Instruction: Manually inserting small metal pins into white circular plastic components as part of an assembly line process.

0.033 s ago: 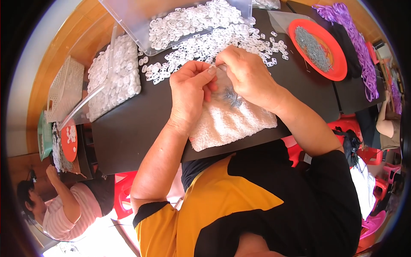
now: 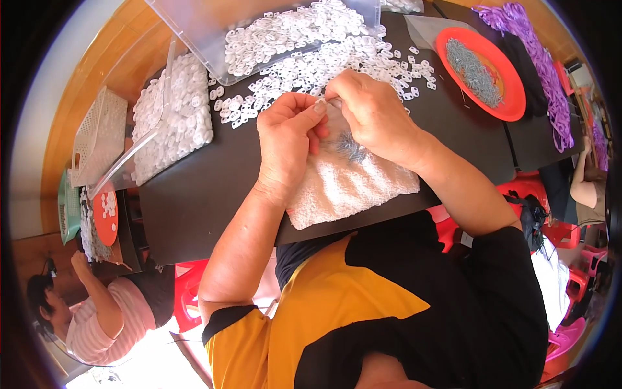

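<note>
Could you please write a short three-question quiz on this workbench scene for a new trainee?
1. True or false: the left hand and right hand meet above the white towel.
2. What lies in the orange plate? A) grey metal pins B) purple cords C) white plastic pieces
3. Fill in: the small grey pile of pins under the hands rests on the ____.

Key: 1 true; 2 A; 3 towel. The loose white plastic pieces lie on the black table, beyond the hands.
</note>
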The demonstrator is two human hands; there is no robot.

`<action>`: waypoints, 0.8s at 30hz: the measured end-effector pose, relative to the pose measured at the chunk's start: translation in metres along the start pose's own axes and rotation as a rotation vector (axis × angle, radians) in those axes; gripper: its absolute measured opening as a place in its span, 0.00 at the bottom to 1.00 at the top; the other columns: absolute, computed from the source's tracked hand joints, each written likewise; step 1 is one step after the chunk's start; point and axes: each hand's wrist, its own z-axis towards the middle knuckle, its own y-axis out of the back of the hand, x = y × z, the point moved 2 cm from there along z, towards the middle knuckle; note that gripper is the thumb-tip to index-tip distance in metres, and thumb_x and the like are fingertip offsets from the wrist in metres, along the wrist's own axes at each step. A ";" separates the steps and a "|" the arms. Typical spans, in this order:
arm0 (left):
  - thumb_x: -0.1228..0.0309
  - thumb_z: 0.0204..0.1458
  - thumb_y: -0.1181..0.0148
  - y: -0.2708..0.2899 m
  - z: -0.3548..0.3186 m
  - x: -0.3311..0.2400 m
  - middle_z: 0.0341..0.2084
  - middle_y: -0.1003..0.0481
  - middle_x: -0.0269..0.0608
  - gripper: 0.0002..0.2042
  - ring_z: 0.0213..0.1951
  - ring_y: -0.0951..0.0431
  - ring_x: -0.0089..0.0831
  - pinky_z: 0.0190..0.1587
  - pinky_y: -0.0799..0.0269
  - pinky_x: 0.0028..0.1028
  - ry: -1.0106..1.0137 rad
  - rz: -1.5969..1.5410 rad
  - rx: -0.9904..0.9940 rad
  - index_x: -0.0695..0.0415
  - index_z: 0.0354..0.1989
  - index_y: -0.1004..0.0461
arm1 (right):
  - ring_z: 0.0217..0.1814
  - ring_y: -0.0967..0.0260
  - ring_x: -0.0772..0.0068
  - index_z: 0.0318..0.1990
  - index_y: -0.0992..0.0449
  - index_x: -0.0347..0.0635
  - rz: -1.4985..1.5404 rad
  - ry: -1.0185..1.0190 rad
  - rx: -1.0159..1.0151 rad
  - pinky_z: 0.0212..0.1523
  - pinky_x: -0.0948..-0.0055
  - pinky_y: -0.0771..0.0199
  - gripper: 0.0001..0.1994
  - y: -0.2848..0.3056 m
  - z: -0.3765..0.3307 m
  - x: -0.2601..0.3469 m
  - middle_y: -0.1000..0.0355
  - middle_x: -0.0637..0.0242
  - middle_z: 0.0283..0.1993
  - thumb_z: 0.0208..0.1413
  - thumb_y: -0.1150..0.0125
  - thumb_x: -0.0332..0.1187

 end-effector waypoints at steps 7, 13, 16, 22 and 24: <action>0.76 0.58 0.43 -0.005 -0.004 0.001 0.19 0.28 0.34 0.04 0.18 0.33 0.17 0.18 0.40 0.18 -0.014 0.108 -0.020 0.62 0.32 0.27 | 0.37 0.27 0.52 0.34 0.30 0.37 0.098 -0.081 -0.064 0.36 0.59 0.28 0.07 -0.007 -0.005 -0.001 0.27 0.57 0.34 0.45 0.42 0.24; 0.76 0.57 0.43 -0.003 -0.003 0.006 0.19 0.28 0.34 0.04 0.18 0.34 0.17 0.17 0.41 0.18 -0.049 0.091 -0.033 0.62 0.32 0.27 | 0.37 0.28 0.52 0.33 0.30 0.37 0.115 -0.074 -0.095 0.36 0.59 0.29 0.06 -0.013 -0.008 -0.001 0.27 0.57 0.33 0.46 0.41 0.23; 0.74 0.56 0.42 -0.002 -0.003 0.003 0.19 0.28 0.35 0.05 0.18 0.33 0.17 0.17 0.41 0.18 -0.034 0.064 -0.031 0.63 0.31 0.27 | 0.36 0.27 0.52 0.33 0.28 0.38 0.121 -0.072 -0.096 0.35 0.59 0.28 0.05 -0.012 -0.007 -0.003 0.27 0.56 0.33 0.47 0.43 0.23; 0.73 0.54 0.42 0.000 -0.003 0.001 0.20 0.27 0.36 0.06 0.18 0.32 0.18 0.17 0.41 0.18 -0.041 -0.061 -0.032 0.63 0.30 0.27 | 0.30 0.28 0.75 0.38 0.23 0.36 0.436 -0.296 -0.009 0.31 0.73 0.29 0.06 0.008 0.004 -0.011 0.24 0.63 0.32 0.55 0.44 0.23; 0.73 0.54 0.42 0.001 -0.003 0.001 0.20 0.27 0.35 0.05 0.18 0.32 0.18 0.17 0.41 0.18 -0.045 -0.085 -0.034 0.63 0.30 0.26 | 0.31 0.29 0.78 0.38 0.23 0.36 0.559 -0.368 0.000 0.31 0.75 0.30 0.05 0.009 0.005 -0.018 0.24 0.66 0.32 0.55 0.44 0.23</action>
